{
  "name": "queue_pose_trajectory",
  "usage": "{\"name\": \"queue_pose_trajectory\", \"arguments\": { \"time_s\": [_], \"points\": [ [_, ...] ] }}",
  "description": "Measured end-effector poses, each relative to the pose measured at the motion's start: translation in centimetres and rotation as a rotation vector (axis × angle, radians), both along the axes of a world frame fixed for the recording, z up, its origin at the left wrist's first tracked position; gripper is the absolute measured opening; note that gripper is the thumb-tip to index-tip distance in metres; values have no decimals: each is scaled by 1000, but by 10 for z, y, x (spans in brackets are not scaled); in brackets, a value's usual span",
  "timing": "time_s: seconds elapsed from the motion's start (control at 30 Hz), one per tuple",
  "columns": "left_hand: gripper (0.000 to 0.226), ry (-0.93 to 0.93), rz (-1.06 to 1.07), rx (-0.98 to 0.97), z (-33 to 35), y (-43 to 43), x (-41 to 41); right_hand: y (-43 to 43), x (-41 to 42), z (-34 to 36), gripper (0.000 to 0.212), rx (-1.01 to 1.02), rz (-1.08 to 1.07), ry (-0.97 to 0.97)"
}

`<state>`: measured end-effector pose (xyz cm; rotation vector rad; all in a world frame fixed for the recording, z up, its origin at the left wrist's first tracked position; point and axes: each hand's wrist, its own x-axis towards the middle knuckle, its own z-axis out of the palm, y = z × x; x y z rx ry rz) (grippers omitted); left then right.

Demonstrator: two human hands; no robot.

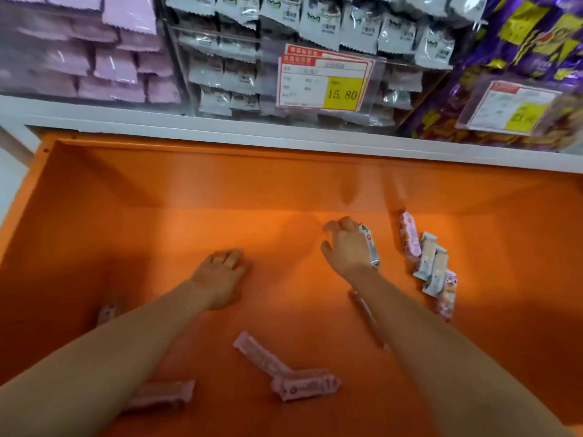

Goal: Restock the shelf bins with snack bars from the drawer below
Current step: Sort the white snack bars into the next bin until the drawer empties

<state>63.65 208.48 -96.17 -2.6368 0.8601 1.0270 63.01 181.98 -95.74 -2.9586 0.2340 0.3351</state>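
Both my arms reach down into an open orange drawer [94, 200]. My right hand [347, 250] grips a grey-white snack bar [371, 247] against its outer edge, its fingers curled. My left hand [220, 275] lies palm down on the drawer floor with fingers fairly straight; whether anything is under it is hidden. A row of pink and grey bars [430, 263] leans along the right side. Pink bars [303, 381] lie scattered near the front, and another pink bar [164, 394] shows under my left forearm.
Above the drawer, clear shelf bins hold pink packets [94, 58], grey-white packets [315, 23] and purple-yellow bags [536, 42]. A price tag reading 15.80 [325, 82] hangs on the middle bin. A white shelf ledge [220, 130] overhangs the drawer's back edge.
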Motion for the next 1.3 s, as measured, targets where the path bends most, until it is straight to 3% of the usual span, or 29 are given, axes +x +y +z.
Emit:
{"name": "queue_pose_trajectory", "arguments": {
  "time_s": [0.17, 0.33, 0.4, 0.5, 0.63, 0.7, 0.83, 0.9, 1.0, 1.07, 1.2, 1.3],
  "points": [
    [73, 2, 36, 13, -1, -8, -4, -46, -15, -11, 64, -67, -319, 156],
    [63, 36, 104, -10, 3, -19, -4, -50, -18, -17, 70, 160, -392, 150],
    [54, 47, 174, -121, 4, -28, -2, -47, -13, -10, 70, 375, -419, 152],
    [39, 135, 461, -459, 14, -55, -2, -43, -6, 11, 69, 812, -468, 249],
    [38, 405, 1055, -913, 33, -105, -3, -37, -5, 39, 49, 1041, -354, 316],
    [42, 509, 1236, -998, 36, -125, -2, -37, -8, 47, 43, 1110, -306, 356],
    [27, 449, 1411, -1093, 34, -150, -1, -50, -16, 59, 29, 1170, -247, 409],
    [26, 442, 1393, -1083, 34, -155, -3, -72, -17, 57, 25, 1037, -277, 337],
    [32, 463, 1343, -1016, 31, -158, -6, -122, -18, 39, 32, 444, -398, 116],
    [29, 485, 1315, -1001, 30, -161, -7, -152, -24, 25, 43, 171, -543, 46],
    [26, 518, 1276, -975, 25, -164, -6, -181, -38, -2, 74, -233, -498, 356],
    [25, 516, 1283, -958, 20, -164, -6, -178, -36, -18, 76, -288, -397, 312]
  ]
}}
